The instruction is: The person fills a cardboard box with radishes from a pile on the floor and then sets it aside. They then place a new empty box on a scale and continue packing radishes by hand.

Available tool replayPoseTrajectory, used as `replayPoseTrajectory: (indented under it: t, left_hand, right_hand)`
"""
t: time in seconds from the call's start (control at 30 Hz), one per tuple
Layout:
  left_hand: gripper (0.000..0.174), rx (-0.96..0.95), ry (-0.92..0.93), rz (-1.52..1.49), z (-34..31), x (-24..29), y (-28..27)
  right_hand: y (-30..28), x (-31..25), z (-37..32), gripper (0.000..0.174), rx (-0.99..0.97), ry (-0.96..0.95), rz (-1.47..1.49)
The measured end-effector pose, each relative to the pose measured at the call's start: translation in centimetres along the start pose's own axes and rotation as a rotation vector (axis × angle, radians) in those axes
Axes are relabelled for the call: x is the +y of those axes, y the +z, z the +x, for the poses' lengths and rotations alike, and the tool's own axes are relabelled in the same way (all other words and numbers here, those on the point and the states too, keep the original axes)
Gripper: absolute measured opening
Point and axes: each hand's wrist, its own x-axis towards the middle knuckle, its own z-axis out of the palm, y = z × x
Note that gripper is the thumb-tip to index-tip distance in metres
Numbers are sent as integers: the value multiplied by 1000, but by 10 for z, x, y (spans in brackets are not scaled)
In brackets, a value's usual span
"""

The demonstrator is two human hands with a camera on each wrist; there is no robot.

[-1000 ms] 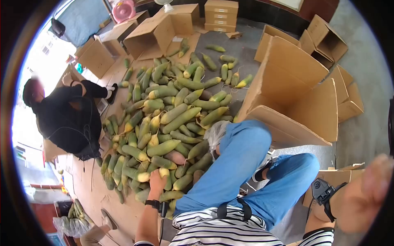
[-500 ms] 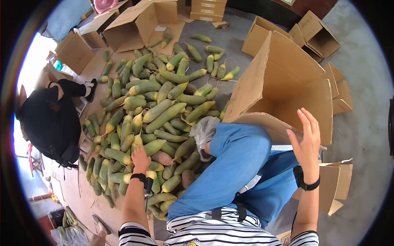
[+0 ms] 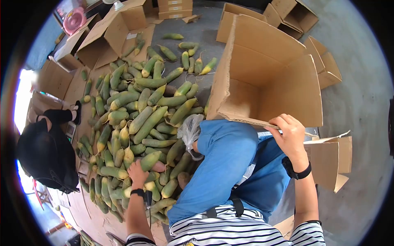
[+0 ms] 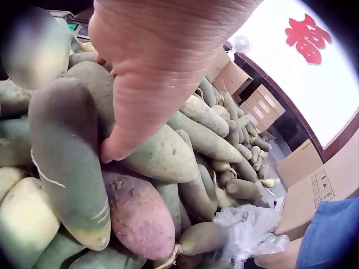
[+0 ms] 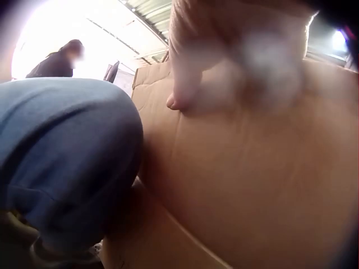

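A large heap of green radishes [image 3: 143, 119] lies on the floor in the head view. My left hand [image 3: 137, 174] grips the left end of a plump green radish [image 3: 150, 161] on the near side of the heap. In the left wrist view its thumb lies against that radish [image 4: 162, 155], and the other fingers are mostly hidden. Just below sits a pinkish radish [image 4: 140, 213]. My right hand [image 3: 288, 133] holds the near top edge of a big open cardboard box [image 3: 271, 74], with the thumb on the outer face [image 5: 252, 157]. The box's visible inside is bare cardboard.
My bent knee [image 3: 230, 143] stands between heap and box. A clear plastic bag [image 3: 191, 131] covers my foot. More cardboard boxes [image 3: 106, 41] stand behind the heap and at the right [image 3: 322, 61]. A person in black [image 3: 45, 151] sits at the left.
My right hand came down from beside my body onto the box's near edge. My left hand moved up the heap to the plump green radish, which has tilted. The head view has shifted.
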Motion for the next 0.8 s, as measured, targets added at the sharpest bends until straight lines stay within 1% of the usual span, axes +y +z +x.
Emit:
replayPoseTrajectory:
  t: [0.07, 0.1, 0.17, 0.2, 0.27, 0.3, 0.37, 0.43, 0.5, 0.53, 0.57, 0.63, 0.7, 0.77, 0.8]
  left_hand:
    - [77, 4, 37, -177, -20, 13, -7]
    - [74, 85, 62, -300, -30, 19, -4]
    - [66, 152, 140, -653, -43, 32, -7]
    - [66, 151, 162, -648, -45, 45, -19]
    - [60, 130, 128, -1045, -51, 71, -58]
    - [61, 164, 166, -1126, -49, 82, -79]
    - [65, 269, 277, -1156, -54, 120, -161]
    - [69, 389, 386, -1150, -54, 149, -219]
    - [72, 434, 543, -1107, -63, 193, -285]
    - [75, 491, 651, -994, -63, 213, -307]
    - [78, 517, 827, -979, -59, 236, -326]
    - [76, 720, 1101, -771, -53, 283, -353]
    - [69, 731, 1212, -792, -45, 329, -356]
    - [66, 526, 1161, -682, -40, 361, -351]
    - [66, 525, 1131, -678, -38, 370, -347]
  right_hand:
    - [1, 1, -4, 18, -1, -6, -11]
    - [1, 1, -5, 18, 8, 12, -17]
    - [1, 0, -7, 18, 29, -27, 2]
    - [0, 1, -9, 20, 12, -34, -6]
    - [0, 0, -13, 19, 19, -24, -15]
    - [1, 0, -14, 18, 17, -34, -12]
    - [4, 0, -19, 18, 29, -38, -16]
    - [6, -1, -22, 23, 20, -54, -45]
    - [7, -4, -25, 22, 33, -71, -36]
    - [10, -3, -28, 21, 69, -73, -51]
    - [12, -2, -30, 20, 103, -74, -64]
    - [11, -3, -30, 18, 107, -89, -45]
    - [9, -5, -28, 18, 99, -76, -55]
    - [7, -8, -28, 18, 68, -64, -56]
    - [8, -9, -28, 18, 60, -59, -53]
